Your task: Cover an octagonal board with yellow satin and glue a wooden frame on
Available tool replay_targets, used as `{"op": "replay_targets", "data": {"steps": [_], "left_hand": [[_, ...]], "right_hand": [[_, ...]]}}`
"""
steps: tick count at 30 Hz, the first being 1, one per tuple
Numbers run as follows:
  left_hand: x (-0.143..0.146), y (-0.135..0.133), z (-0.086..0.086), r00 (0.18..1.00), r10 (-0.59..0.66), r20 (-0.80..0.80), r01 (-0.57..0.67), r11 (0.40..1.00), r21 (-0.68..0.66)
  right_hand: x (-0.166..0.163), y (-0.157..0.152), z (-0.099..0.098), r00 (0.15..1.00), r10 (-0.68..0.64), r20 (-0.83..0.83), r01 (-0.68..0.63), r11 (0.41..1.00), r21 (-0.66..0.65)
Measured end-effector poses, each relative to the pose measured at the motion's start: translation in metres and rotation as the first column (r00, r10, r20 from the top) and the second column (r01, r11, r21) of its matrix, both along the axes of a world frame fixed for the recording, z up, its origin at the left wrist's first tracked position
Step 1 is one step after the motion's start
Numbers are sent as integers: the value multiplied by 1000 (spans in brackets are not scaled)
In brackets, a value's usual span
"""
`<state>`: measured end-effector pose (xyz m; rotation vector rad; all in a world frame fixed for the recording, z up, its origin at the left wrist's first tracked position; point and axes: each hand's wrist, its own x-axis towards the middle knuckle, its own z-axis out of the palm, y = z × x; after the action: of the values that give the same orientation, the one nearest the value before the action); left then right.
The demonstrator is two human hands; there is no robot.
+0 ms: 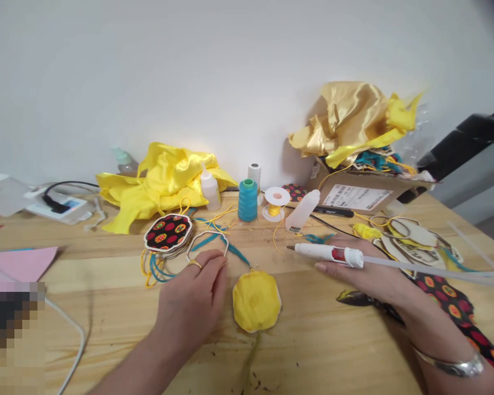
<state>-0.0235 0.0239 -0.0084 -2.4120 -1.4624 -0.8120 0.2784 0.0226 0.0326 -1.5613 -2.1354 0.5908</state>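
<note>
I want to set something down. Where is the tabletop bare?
Bare tabletop shows between the white cable and the left hand; a smaller patch lies between the yellow pad and the right hand. It is crowded along the wall, with yellow cloth and a teal spool, and at right around the cardboard box.

- Yellow padded piece (257, 302) lies flat on the wooden table (119, 307), the middle of my clock.
- At its 9 o'clock, my left hand (193, 291) pinches a scalloped frame (209, 232).
- Around 2 o'clock, my right hand (360, 277) grips a white pen-like tool (319, 252), dark tip pointing towards 9.
- Patterned piece (168, 232) at 10 o'clock, yellow cloth (160, 178) at 11.
- Teal thread spool (247, 203) stands at 12.
</note>
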Motion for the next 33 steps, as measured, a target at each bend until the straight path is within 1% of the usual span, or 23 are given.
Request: {"op": "replay_targets", "data": {"steps": [9, 14, 23, 28, 33], "left_hand": [[2, 1, 1, 1000, -12, 5, 12, 1000, -5], [2, -1, 2, 1000, -5, -7, 4, 1000, -11], [1, -1, 1, 1000, -5, -20, 5, 1000, -23], [1, -1, 1, 1000, -7, -30, 6, 999, -37], [1, -1, 1, 1000, -9, -22, 8, 999, -35]], "right_hand": [[1, 1, -4, 999, -17, 48, 18, 999, -29], [1, 2, -6, 998, -30, 62, 31, 999, -13], [4, 2, -9, 995, -7, 104, 5, 1000, 16], [2, 3, -5, 985, 36, 170, -40, 999, 16], [2, 4, -3, 982, 83, 172, -88, 996, 27]]}}
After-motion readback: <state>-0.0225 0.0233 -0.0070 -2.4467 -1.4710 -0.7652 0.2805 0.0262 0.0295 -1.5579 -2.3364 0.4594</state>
